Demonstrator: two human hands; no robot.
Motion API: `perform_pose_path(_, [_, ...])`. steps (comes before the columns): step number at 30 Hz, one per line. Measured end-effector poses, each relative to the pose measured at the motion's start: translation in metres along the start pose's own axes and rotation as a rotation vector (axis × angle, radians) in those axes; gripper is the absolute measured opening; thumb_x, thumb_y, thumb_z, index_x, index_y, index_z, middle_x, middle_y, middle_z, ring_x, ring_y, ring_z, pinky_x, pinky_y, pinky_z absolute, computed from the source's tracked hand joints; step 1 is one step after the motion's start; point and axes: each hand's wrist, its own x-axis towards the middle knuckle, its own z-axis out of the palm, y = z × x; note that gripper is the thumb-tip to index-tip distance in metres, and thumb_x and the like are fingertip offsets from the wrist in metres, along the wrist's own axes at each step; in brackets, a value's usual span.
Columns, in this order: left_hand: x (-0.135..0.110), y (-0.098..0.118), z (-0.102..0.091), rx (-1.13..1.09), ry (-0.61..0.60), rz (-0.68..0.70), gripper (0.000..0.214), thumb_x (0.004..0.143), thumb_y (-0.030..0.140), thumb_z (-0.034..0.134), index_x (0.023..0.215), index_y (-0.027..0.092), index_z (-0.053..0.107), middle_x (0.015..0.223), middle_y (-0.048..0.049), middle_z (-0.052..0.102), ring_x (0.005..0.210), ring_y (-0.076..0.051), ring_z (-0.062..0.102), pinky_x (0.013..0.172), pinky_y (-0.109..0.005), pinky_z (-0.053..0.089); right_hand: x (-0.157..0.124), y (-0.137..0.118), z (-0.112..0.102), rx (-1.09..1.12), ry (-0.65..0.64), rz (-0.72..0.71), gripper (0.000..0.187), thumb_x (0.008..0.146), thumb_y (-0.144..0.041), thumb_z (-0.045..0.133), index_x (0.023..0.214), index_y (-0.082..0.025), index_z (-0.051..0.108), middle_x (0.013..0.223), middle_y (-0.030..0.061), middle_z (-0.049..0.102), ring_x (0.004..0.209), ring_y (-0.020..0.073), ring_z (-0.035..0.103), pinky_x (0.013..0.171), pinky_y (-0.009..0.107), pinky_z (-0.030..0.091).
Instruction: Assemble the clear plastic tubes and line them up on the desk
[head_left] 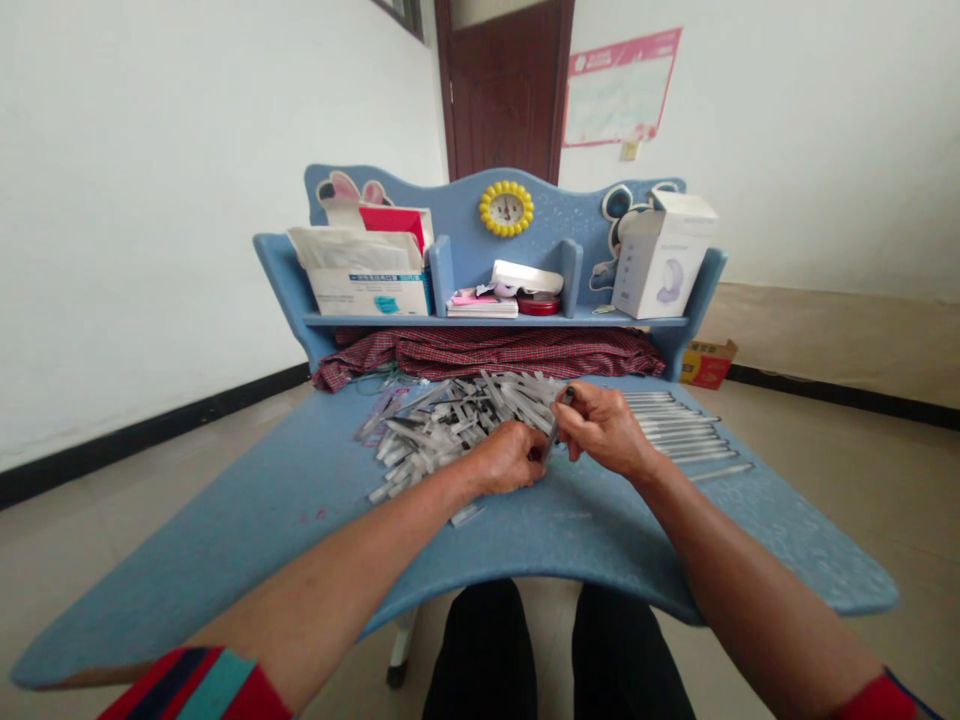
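Observation:
Between my two hands a pen (pixel 553 438) with a dark upper end is held tilted over the desk. My right hand (pixel 602 428) pinches its upper part, and my left hand (pixel 513 458) has its fingers closed at the lower end. A heap of clear and black pen parts (pixel 442 425) lies just left of and behind my hands. To the right, several pens (pixel 675 430) lie side by side in a row, close to my right wrist.
The blue desk (pixel 225 530) curves in at the front edge. A checked cloth (pixel 495 350) is bunched under the shelf, which holds a mask box (pixel 367 290), a red tin (pixel 538 303) and a white box (pixel 660 262). A yellow-rimmed clock (pixel 506 209) is on the backboard.

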Motion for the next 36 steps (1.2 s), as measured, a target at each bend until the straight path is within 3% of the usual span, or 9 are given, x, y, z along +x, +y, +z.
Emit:
perform_pose_path(7, [0.002,-0.002,-0.003,-0.186,0.095,-0.058,0.009,0.066,0.019,0.052,0.071,0.014,0.058,0.050,0.0040,0.053,0.047,-0.011,0.051,0.046,-0.021,0.036,0.010,0.011,0.001,0.134,0.191,0.071,0.020,0.083,-0.037,0.048,0.076,-0.018,0.050,0.050,-0.0064,0.052,0.033,0.0066,0.045,0.034,0.017,0.034])
perform_pose_path(10, [0.001,0.002,-0.010,-0.238,0.171,-0.075,0.011,0.067,0.025,0.056,0.071,0.015,0.057,0.045,0.0070,0.045,0.043,-0.010,0.047,0.045,-0.020,0.035,0.013,0.013,-0.004,-0.054,0.358,0.032,0.028,0.083,-0.035,0.050,0.105,-0.017,0.050,0.050,-0.0075,0.053,0.037,0.0083,0.047,0.041,0.019,0.036])
perform_pose_path(12, [0.001,0.004,-0.014,-0.231,0.207,-0.090,0.011,0.067,0.027,0.057,0.068,0.015,0.055,0.044,0.0079,0.043,0.041,-0.009,0.044,0.044,-0.020,0.033,0.012,0.014,-0.006,-0.278,0.385,-0.046,0.035,0.083,-0.029,0.049,0.116,-0.017,0.048,0.052,-0.0063,0.055,0.043,0.0095,0.051,0.049,0.020,0.038])
perform_pose_path(16, [0.001,0.005,-0.019,-0.219,0.252,-0.097,0.013,0.065,0.028,0.058,0.064,0.016,0.052,0.046,0.0074,0.045,0.042,-0.009,0.045,0.044,-0.020,0.032,0.007,0.012,-0.004,-0.649,0.085,-0.217,0.030,0.083,-0.018,0.043,0.110,-0.019,0.058,0.073,0.0027,0.067,0.063,0.0129,0.060,0.059,0.022,0.038])
perform_pose_path(20, [0.002,0.005,-0.019,-0.248,0.242,-0.111,0.017,0.064,0.029,0.059,0.060,0.017,0.048,0.045,0.0082,0.042,0.041,-0.008,0.044,0.042,-0.019,0.032,0.004,0.006,-0.001,-0.802,-0.185,-0.230,0.028,0.082,-0.014,0.042,0.100,-0.019,0.062,0.083,0.0062,0.069,0.071,0.0162,0.063,0.059,0.023,0.037])
perform_pose_path(24, [0.001,0.007,-0.018,-0.281,0.186,-0.120,0.020,0.065,0.035,0.060,0.067,0.016,0.052,0.049,0.0077,0.043,0.041,-0.008,0.044,0.041,-0.019,0.034,0.007,0.003,-0.005,-0.857,-0.230,-0.125,0.026,0.085,-0.018,0.039,0.099,-0.020,0.061,0.085,0.0077,0.070,0.076,0.0186,0.064,0.062,0.024,0.038])
perform_pose_path(27, [0.001,0.009,-0.019,-0.242,0.173,-0.117,0.025,0.067,0.039,0.059,0.074,0.015,0.058,0.052,0.0063,0.047,0.043,-0.008,0.045,0.042,-0.020,0.035,0.013,0.009,-0.018,-0.931,-0.181,0.095,0.028,0.086,-0.018,0.039,0.104,-0.022,0.060,0.089,0.0081,0.070,0.083,0.0199,0.065,0.067,0.025,0.040])
perform_pose_path(29, [0.000,0.010,-0.019,-0.176,0.175,-0.121,0.025,0.069,0.038,0.057,0.075,0.014,0.060,0.051,0.0057,0.048,0.044,-0.009,0.045,0.044,-0.019,0.034,0.016,0.018,-0.033,-0.986,-0.106,0.277,0.031,0.084,-0.016,0.039,0.105,-0.023,0.061,0.090,0.0092,0.070,0.087,0.0211,0.064,0.070,0.027,0.042])
perform_pose_path(36, [-0.001,0.009,-0.019,0.026,0.166,-0.064,0.021,0.070,0.032,0.055,0.070,0.013,0.065,0.056,0.0024,0.055,0.055,-0.011,0.049,0.051,-0.019,0.033,0.019,0.060,-0.079,-1.046,-0.009,0.595,0.040,0.076,-0.008,0.043,0.104,-0.024,0.067,0.096,0.0140,0.069,0.094,0.0254,0.064,0.073,0.030,0.045])
